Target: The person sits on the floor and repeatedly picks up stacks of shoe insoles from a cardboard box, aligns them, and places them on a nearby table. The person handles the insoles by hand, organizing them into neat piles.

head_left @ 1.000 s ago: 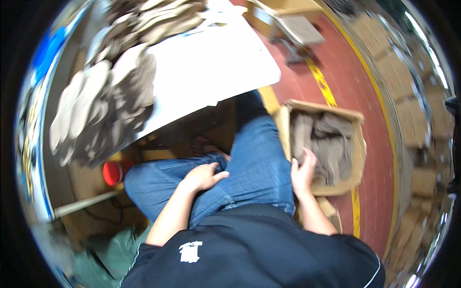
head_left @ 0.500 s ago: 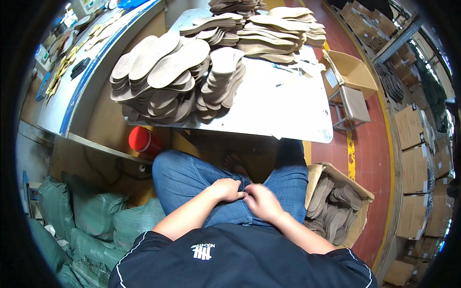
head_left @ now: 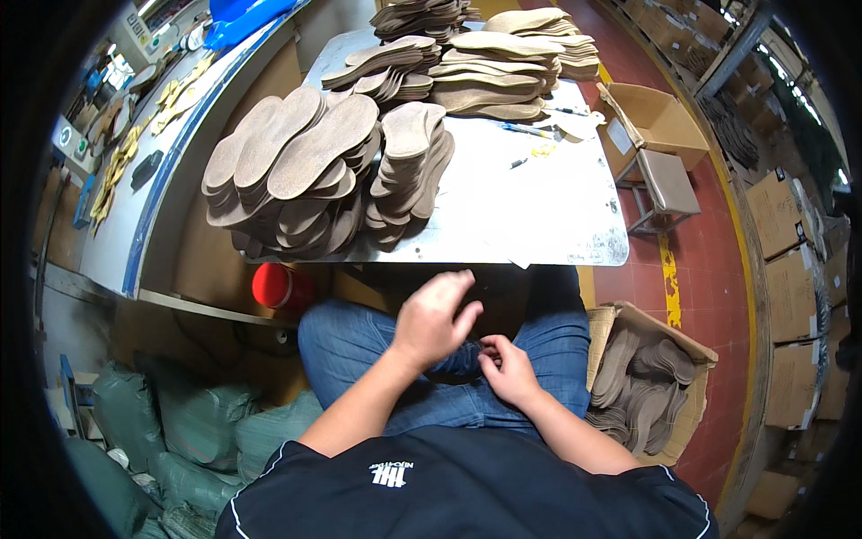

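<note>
My left hand (head_left: 438, 319) is raised over my lap, just short of the table's front edge. Its thumb stands apart from the fingers and it holds nothing visible. Lower, above my jeans, my right hand (head_left: 510, 370) has its fingers curled in; what they hold, if anything, is hidden. Both hands are apart from each other. Beyond them stands a white table (head_left: 539, 216), bearing brown shoe insoles in stacks: a wide heap (head_left: 296, 171) at the left, a narrower stack (head_left: 409, 171) beside it, and a layered pile (head_left: 494, 76) behind.
Pens (head_left: 525, 130) lie on the table. A red-lidded container (head_left: 272, 286) is below its left corner. On the floor to my right, a carton (head_left: 696, 395) holds insoles. A stool (head_left: 666, 180) stands farther off, and green sacks (head_left: 193, 413) crowd the left.
My hands were together over my lap and have separated. The left has moved up toward the table with its thumb spread; the right has shifted slightly right. The view has shifted a little.
</note>
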A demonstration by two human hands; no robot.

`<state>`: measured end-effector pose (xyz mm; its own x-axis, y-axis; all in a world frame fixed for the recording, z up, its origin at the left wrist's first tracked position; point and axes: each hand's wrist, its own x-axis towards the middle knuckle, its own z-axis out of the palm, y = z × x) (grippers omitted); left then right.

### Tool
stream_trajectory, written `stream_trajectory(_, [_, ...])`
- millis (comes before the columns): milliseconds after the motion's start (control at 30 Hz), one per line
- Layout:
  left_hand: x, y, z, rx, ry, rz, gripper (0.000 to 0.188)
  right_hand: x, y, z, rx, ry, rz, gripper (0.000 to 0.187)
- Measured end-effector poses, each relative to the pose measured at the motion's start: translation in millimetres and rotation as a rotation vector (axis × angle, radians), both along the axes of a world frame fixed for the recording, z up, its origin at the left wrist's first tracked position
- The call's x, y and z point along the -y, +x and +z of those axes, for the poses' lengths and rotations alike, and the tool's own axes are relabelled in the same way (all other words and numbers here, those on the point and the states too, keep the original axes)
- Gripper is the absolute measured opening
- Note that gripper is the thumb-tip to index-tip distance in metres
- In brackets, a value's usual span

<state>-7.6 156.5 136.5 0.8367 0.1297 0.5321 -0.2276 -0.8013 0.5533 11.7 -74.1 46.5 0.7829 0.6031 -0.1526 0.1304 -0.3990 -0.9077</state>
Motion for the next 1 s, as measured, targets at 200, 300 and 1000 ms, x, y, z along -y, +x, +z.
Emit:
stream_trajectory(200, [-78, 94, 117, 0.190, 0.230, 0.321, 0.067, -6, 8, -15, -0.062, -0.081, 0.011, 0.025])
stream_trajectory(300, [-109, 164, 163, -0.446, 0.235, 0.529, 0.081, -7, 7, -17, 0.005, -0.108, 0.070, 0.024])
stream_trajectory(1000, [-136, 302, 115, -1.518, 0.873, 0.408, 0.091, 15, 16, -21, -0.149, 0.095, -0.068, 0.023])
